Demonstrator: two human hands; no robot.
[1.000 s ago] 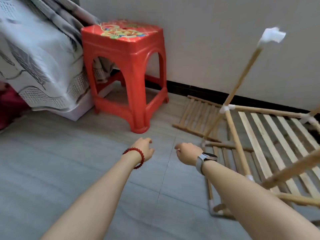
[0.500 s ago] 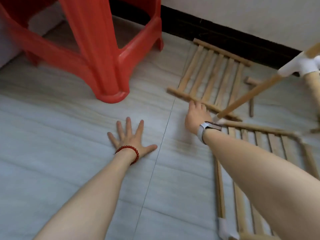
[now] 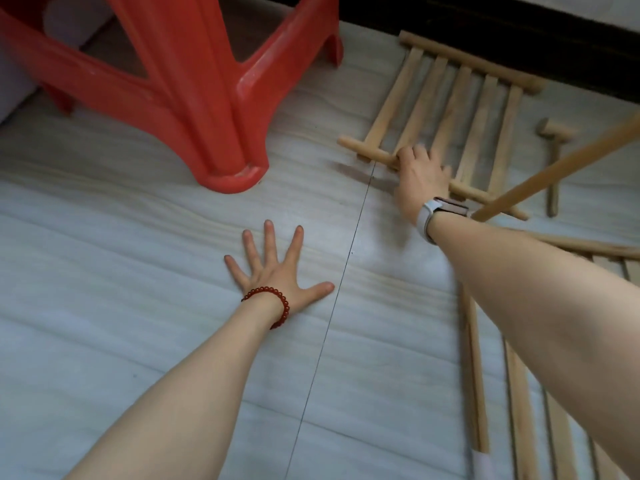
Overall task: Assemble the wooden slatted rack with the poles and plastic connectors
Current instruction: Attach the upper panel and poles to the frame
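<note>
- Stool [image 3: 194, 98], red plastic, stands top left on the floor [image 3: 138, 341]; one leg foot lies near the middle of the view.
- Left hand [image 3: 277, 271], beaded bracelet at the wrist: palm flat on the floor, fingers straight and spread wide, holding nothing. Judged a brace for leaning forward. It lies well apart from any wood.
- Right hand [image 3: 420, 178], watch at the wrist: on the near rail of the panel [image 3: 446, 105], fingers curled over the rail. View is blurred; grip looks closed but how firmly I cannot tell.
- Panel is a small slatted piece, flat on the floor by the dark skirting. Rails run left-to-right with a slant; slats run away from the person. The grasped point sits left of the rail's middle, so a lift would likely tip the right end down.
- Right hand is the nearer by far; the panel lies ahead of its fingers and to the right of the left hand.
- Pole [image 3: 561, 168] crosses above the right wrist, slanting up to the right.
- Mallet [image 3: 554, 150], wooden, lies right of the panel, apart from it.
- Frame [image 3: 474, 375], partly built, lower right, with a white connector [image 3: 481, 462] at its near corner.
</note>
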